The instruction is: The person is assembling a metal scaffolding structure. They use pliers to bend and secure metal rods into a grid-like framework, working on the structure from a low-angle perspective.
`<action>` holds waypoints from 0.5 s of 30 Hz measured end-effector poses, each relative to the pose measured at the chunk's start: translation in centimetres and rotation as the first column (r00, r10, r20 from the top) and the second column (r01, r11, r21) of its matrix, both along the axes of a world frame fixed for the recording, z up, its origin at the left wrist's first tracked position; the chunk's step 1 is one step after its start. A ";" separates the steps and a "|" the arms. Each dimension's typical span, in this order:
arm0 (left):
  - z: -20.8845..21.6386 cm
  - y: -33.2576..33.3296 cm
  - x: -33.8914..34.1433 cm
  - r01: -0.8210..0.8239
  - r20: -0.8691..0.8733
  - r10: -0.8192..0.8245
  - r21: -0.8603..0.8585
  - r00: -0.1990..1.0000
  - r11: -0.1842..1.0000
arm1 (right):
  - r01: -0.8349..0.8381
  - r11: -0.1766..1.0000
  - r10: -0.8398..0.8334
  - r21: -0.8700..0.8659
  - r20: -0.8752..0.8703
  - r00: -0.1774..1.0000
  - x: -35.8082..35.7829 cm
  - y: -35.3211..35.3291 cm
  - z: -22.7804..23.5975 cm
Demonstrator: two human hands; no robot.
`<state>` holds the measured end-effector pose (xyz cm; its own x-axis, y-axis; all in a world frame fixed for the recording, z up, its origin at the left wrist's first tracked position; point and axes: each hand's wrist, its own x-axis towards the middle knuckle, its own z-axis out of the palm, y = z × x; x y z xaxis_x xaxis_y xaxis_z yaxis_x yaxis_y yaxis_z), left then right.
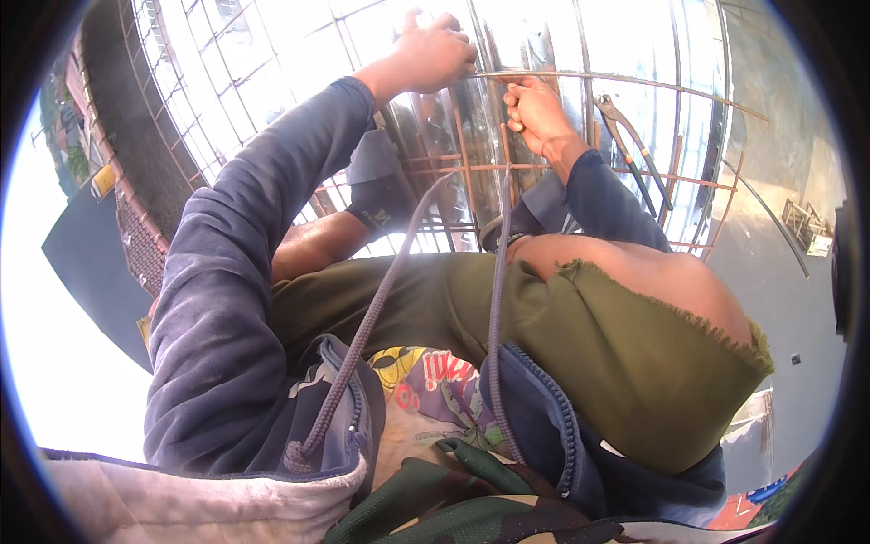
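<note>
A thin steel rod (625,82) runs across the top of a grid of rebar (464,172), its slightly bowed length reaching out to the right; its left end disappears at the left hand (433,56), so where it stops cannot be seen. That hand shows mostly its back, with the fingers bent; their tips are turned away and lost in glare, and whether they grip the rod cannot be told. The right hand (541,113) is just below the rod, its index finger reaching up to it and the other fingers curled toward the palm; contact is visible, but not whether the rod is pinched.

To the right of that hand, pincers (646,160) with dark, orange-marked handles lie slantwise over the bars, head upward. Beneath the grid, shiny ridged sheeting (421,127) is washed out to white toward the top, where many bars fade and are cut off by the frame's edge.

Dark blue sleeves (240,218) cover the forearms. Olive shorts (625,363) with a frayed hem, and two hanging drawstrings (372,317), hide part of the grid; the feet are only partly visible.
</note>
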<state>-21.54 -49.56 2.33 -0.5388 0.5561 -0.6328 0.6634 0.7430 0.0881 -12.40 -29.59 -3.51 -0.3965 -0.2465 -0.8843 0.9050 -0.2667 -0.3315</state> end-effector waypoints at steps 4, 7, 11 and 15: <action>-0.6 -0.3 -0.4 -0.119 0.099 0.112 0.063 0.989 0.991 | -0.133 0.991 0.134 0.013 -0.037 0.990 0.3 0.9 0.1; -0.1 0.7 0.3 -0.178 0.136 0.163 0.104 0.977 0.979 | -0.257 0.957 0.271 0.133 -0.099 0.958 0.3 1.6 2.1; 0.4 1.0 2.1 -0.226 0.024 0.226 0.199 0.974 0.953 | -0.318 0.876 0.439 0.363 -0.324 0.838 1.5 1.3 1.3; 0.3 1.1 3.9 -0.195 -0.055 0.218 0.278 0.974 0.941 | -0.378 0.782 0.595 0.495 -0.412 0.691 1.8 0.4 4.4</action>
<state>-17.67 -48.50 2.60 -0.7045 0.5702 -0.4225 0.5118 0.8206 0.2542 -10.65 -29.24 0.93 -0.7257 -0.2638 -0.6354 0.5216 0.3914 -0.7581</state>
